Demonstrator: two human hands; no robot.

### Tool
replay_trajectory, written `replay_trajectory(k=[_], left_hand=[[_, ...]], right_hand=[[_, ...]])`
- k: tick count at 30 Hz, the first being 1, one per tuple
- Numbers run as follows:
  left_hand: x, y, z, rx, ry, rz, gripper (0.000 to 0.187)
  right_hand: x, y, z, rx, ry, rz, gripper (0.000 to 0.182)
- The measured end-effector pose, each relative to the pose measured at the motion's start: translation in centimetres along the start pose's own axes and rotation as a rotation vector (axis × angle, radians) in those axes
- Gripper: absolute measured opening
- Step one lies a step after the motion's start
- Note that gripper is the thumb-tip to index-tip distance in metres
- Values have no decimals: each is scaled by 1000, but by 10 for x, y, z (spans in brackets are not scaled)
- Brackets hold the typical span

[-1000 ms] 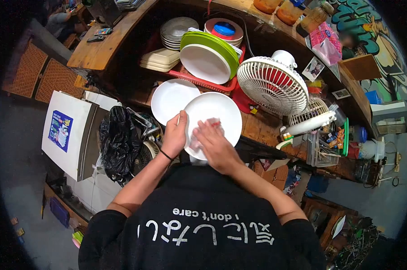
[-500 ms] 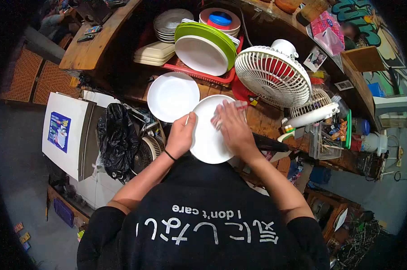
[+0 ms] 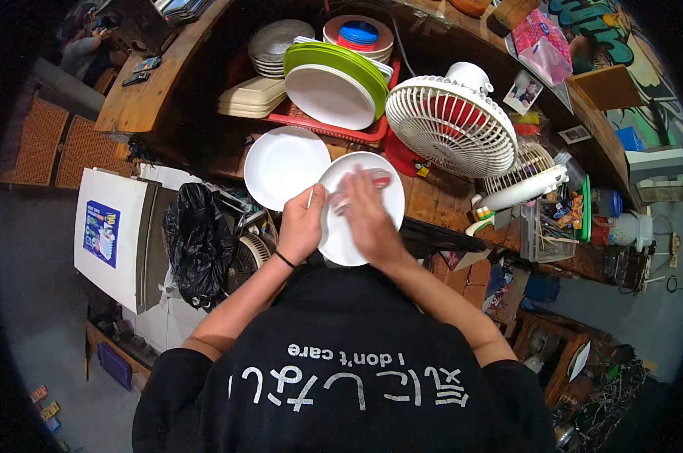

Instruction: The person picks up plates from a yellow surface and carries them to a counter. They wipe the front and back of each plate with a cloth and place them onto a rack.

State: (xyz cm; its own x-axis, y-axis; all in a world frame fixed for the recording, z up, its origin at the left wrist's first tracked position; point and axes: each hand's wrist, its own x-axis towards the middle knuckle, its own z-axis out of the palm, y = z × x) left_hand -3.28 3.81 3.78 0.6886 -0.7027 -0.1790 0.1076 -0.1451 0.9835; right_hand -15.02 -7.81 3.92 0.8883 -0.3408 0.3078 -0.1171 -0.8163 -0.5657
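My left hand [image 3: 301,226] grips the left rim of a white plate [image 3: 339,240], thumb on top, holding it tilted in front of my chest. Pressed against the plate's upper face is my right hand [image 3: 372,226], blurred by motion, with a red-and-white cloth [image 3: 380,180] under its fingers. Much of the cloth is hidden by the hand. Just beyond, a second white plate [image 3: 286,167] lies on the wooden table, close to the left of the held one.
A red basket [image 3: 311,127] holds green plates [image 3: 368,72] and white dishes. Stacked cream trays [image 3: 251,97] sit at its left. A white fan [image 3: 455,124] stands right of the basket. A clear container [image 3: 545,240] of small items is farther right; a black plastic bag [image 3: 196,245] hangs left.
My right hand has slid left across the plate with the cloth. The left hand keeps its hold on the rim. The camera view has shifted slightly.
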Motion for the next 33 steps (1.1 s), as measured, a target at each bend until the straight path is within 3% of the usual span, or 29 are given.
replay_trajectory(k=[3,6,8,11,12,14,15,18,19,20,22,26,28,30,31,33], left_hand=[[3,6,-18,8,-82,-197,50],[-2,13,-7,-75,8,-56,52],[-3,12,-3,-62,-43,-45,53],[2,6,5,-7,-73,-32,53],[5,5,0,-5,-75,-28,53],[9,6,-11,-127,-191,-214,53],[4,20,4,-88,-55,-25,52],[3,11,5,-118,-21,-59,51],[2,6,6,-117,-27,-63,51],[2,0,7,-85,-64,-42,51],[2,-1,11,-50,-105,-20,52],[4,12,15,-140,-111,-65,50],[3,18,13,-221,-101,-95,49],[-4,19,12,-77,-92,-77,48],[-4,7,10,50,-130,-22,47],[-5,0,18,66,-117,-12,47]], right_hand=[[-8,-13,-4,99,-169,-198,43],[-11,24,-29,123,-126,-361,39],[-6,32,-37,2,16,-38,45],[9,10,-11,-27,124,-90,44],[12,-2,-12,147,110,-151,41],[1,-14,-21,233,-18,-240,37],[-7,-12,-24,235,-14,-238,37],[-19,18,-42,519,148,118,23],[-14,13,-53,74,321,172,19],[-10,26,-50,-9,421,131,19],[5,15,-44,183,486,275,23],[9,-3,-25,128,221,-65,23],[-6,1,-37,71,169,-121,18],[-11,28,-49,-69,217,-45,19],[-16,33,-57,-104,259,152,19],[-5,34,-44,-103,315,142,19]])
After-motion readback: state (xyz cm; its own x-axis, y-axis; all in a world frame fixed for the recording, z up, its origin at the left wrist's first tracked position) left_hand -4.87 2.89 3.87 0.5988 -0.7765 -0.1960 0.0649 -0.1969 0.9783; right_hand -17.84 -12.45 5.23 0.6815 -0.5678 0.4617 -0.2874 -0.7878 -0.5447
